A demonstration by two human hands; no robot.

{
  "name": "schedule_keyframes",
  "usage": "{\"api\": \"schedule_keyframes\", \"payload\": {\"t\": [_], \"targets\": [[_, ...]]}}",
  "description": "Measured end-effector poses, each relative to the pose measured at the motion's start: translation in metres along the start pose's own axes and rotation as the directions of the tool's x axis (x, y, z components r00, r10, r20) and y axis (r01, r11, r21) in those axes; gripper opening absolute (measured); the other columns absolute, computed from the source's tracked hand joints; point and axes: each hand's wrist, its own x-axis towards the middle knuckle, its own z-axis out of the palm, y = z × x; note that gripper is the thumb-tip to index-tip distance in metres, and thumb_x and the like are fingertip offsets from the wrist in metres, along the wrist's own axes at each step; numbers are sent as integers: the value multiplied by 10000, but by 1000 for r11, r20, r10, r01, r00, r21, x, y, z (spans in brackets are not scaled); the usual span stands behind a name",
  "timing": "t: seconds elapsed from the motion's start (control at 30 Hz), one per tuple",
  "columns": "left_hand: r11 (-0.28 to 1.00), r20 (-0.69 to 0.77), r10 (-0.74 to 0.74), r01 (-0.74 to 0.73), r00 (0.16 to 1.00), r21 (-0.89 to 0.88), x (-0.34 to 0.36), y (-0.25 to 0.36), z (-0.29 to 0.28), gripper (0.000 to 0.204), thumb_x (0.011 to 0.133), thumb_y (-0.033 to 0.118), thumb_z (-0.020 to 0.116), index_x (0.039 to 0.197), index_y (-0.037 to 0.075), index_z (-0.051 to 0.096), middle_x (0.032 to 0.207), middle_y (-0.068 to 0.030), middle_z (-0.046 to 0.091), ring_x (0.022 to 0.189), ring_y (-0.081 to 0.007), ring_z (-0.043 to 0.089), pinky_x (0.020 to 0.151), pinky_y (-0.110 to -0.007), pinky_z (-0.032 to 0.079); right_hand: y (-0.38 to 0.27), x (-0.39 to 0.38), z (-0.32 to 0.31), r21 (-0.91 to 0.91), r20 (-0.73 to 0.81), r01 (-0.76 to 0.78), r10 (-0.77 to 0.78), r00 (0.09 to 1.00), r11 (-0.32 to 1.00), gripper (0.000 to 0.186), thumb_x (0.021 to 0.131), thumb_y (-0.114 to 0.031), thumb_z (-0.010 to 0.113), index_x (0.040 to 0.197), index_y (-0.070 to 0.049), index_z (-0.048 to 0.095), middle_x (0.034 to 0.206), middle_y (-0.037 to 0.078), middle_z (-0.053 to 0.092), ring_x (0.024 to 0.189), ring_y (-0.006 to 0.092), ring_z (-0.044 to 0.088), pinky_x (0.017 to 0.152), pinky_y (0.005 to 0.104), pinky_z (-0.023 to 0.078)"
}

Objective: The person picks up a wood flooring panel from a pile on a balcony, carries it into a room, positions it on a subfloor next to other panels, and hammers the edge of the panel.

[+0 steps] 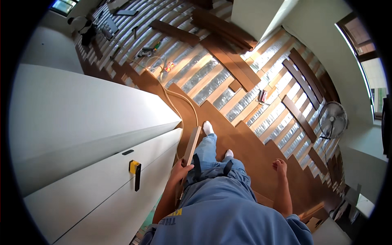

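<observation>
My left hand [179,169] grips a long, narrow, pale wooden board [192,143], held upright along my left side beside the white cabinet [73,102]. On the cabinet's drawer front is a yellow-and-black tool [134,171]. My right hand [279,166] is raised at my right with curled fingers; whether anything small is in them I cannot make out. My feet in white socks stand on brown flooring [212,114], and a beige hose or cord [183,98] runs over it beside the board.
Wooden battens over silver foil [200,77] bear loose planks [300,114] and several tools [149,51]. A standing fan [332,120] is at right, below a window [363,53]. A white pillar [251,20] rises ahead. Another person [83,28] is bent over at the upper left.
</observation>
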Motion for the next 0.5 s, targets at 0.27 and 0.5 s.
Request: {"api": "schedule_keyframes", "payload": {"t": [0.27, 0.5], "targets": [[978, -56, 140, -147, 989, -149, 128, 104, -77, 771, 763, 445, 844, 1281, -58, 574, 1180, -221, 683, 1107, -333, 660, 952, -410, 500, -129, 11, 140, -213, 374, 260, -167, 912, 942, 228, 986, -162, 574, 1059, 33, 667, 802, 88, 675, 655, 166, 636, 586, 291, 519], [941, -216, 72, -139, 974, -309, 159, 181, -135, 767, 757, 395, 861, 1304, -55, 568, 1188, -198, 680, 1099, -298, 656, 956, -388, 497, -225, 61, 244, -480, 401, 71, 146, 904, 875, 233, 979, -141, 554, 950, 44, 692, 782, 134, 701, 654, 198, 666, 586, 336, 549]]}}
